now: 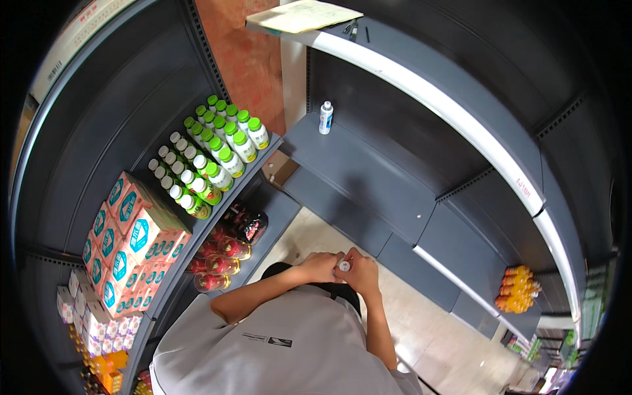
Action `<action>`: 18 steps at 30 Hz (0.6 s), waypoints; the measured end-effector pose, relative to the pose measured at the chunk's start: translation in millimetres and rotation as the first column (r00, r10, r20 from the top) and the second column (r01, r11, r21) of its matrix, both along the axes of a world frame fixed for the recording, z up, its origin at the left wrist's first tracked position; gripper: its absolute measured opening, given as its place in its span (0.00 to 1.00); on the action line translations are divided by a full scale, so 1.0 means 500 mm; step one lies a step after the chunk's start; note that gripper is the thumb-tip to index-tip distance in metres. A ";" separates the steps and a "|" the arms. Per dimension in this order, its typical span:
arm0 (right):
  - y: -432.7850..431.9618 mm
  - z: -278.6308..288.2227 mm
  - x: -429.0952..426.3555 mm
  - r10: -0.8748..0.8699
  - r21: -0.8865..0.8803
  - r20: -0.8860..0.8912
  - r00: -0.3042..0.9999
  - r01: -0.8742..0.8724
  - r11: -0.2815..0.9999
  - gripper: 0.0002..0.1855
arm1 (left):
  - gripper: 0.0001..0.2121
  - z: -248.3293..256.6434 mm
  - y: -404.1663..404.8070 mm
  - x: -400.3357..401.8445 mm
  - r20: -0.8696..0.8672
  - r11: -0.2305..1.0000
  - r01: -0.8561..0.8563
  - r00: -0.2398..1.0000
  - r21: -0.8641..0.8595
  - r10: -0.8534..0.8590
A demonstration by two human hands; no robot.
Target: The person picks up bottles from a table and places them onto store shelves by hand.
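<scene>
Both hands meet in front of the waist, close together. Between them shows the round white cap of a bottle (344, 266); its body is hidden below. My right hand (360, 274) curls its fingers around the cap's right side. My left hand (321, 267) lies against the cap's left side, its fingers bent and touching the other hand; what it grips is not clear. A white bottle with a blue label (325, 117) stands upright alone on the grey shelf (365, 163) ahead.
On the left shelf stand green-capped bottles (229, 129), white-capped green bottles (197, 190) and stacked pink cartons (123, 237). Red-and-gold containers (222, 261) sit lower. Orange bottles (517, 289) stand at the far right. Paper (303, 16) and pens (353, 30) lie on the upper shelf.
</scene>
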State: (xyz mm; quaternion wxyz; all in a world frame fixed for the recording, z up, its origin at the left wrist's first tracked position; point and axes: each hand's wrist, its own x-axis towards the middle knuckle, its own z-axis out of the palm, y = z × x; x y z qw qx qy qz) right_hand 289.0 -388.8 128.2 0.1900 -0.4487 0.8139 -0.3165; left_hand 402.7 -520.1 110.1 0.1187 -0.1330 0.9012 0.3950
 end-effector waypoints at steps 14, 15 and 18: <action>0.023 -0.076 -0.277 0.093 0.203 0.012 0.996 -0.093 0.975 0.20 | 0.25 0.020 0.007 -0.137 -0.019 0.993 0.111 0.994 0.038 -0.110; 0.003 -0.078 -0.287 0.108 0.203 0.015 0.994 -0.108 0.973 0.20 | 0.27 0.022 -0.003 -0.134 0.029 0.991 0.106 0.994 0.084 -0.109; -0.081 -0.082 -0.318 0.175 0.204 0.000 0.985 -0.171 0.964 0.20 | 0.27 -0.032 -0.064 -0.157 -0.009 0.995 0.049 0.999 0.092 -0.048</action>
